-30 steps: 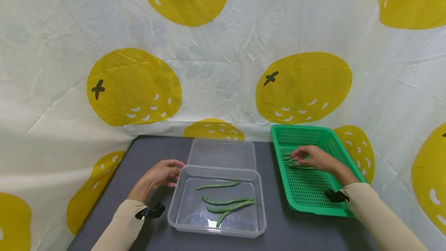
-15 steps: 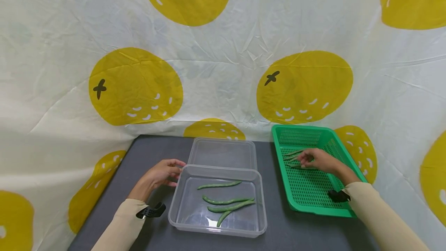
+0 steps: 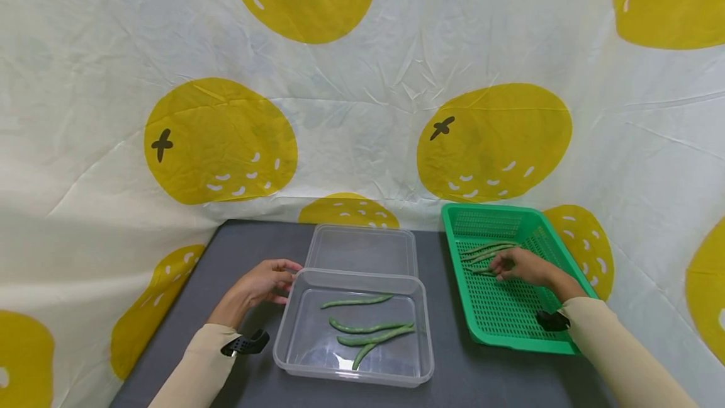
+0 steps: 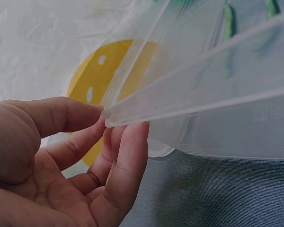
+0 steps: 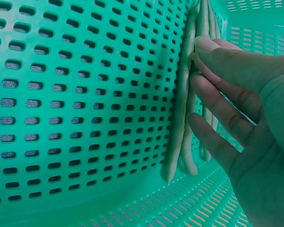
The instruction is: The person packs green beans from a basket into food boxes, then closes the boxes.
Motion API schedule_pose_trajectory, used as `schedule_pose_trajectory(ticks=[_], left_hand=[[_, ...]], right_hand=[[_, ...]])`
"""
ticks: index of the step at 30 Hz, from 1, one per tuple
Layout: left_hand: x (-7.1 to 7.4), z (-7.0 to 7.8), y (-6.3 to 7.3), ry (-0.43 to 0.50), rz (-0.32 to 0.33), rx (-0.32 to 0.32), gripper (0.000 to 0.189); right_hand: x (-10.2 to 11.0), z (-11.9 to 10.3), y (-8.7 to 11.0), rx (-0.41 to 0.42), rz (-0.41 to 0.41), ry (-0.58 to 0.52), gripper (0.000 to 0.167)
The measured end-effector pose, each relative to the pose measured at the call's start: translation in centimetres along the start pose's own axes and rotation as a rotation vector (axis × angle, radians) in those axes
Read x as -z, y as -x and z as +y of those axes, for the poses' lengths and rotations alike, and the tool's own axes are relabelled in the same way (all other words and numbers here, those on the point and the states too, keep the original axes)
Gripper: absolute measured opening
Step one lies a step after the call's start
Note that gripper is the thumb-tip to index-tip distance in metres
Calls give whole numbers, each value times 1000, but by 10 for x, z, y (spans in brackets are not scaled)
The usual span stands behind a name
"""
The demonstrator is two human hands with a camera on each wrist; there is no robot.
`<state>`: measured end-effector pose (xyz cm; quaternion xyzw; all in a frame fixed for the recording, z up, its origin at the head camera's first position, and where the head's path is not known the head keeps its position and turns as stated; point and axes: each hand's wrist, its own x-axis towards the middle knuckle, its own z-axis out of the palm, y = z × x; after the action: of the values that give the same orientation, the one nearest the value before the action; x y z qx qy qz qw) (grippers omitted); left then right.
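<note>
At the upper left corner of a clear plastic container (image 3: 354,378), my left hand (image 3: 263,283) pinches the rim between thumb and fingers, as the left wrist view shows. Several green beans (image 3: 374,336) lie spread on the container's floor. My right hand (image 3: 523,266) reaches into a green plastic basket (image 3: 472,326). Its fingertips (image 5: 206,45) touch a small bunch of green beans (image 5: 180,127) lying side by side at the basket's far left part. Whether thumb and index finger pinch a bean is hidden by the fingers.
Behind the container a clear lid (image 3: 362,249) lies flat on the dark grey table (image 3: 255,241). The basket stands at the table's right side, a gap apart from the container. A white curtain (image 3: 362,143) with yellow fruit shapes hangs behind the table.
My right hand has shifted a little to the right and toward me inside the basket, and more of the beans show beside it. The left hand and container have stayed still.
</note>
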<state>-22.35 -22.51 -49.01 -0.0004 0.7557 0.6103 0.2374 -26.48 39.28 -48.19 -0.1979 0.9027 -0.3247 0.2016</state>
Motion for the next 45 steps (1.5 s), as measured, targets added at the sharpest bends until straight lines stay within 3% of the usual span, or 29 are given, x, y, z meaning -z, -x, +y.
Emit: schedule_pose_trajectory(ticks=[21,31,39,45], left_hand=[[0,-2,0,1,1,1,39],[0,0,0,-2,7,-2,40],[0,3,1,-2,12,3,40],[0,2,0,-8,12,9,39]], right_hand=[[0,9,0,-58,25,128,20],[-3,8,0,-79,2,112,18],[-6,7,0,-49,-14,99,21],[-4,4,-1,-11,-24,176,24]])
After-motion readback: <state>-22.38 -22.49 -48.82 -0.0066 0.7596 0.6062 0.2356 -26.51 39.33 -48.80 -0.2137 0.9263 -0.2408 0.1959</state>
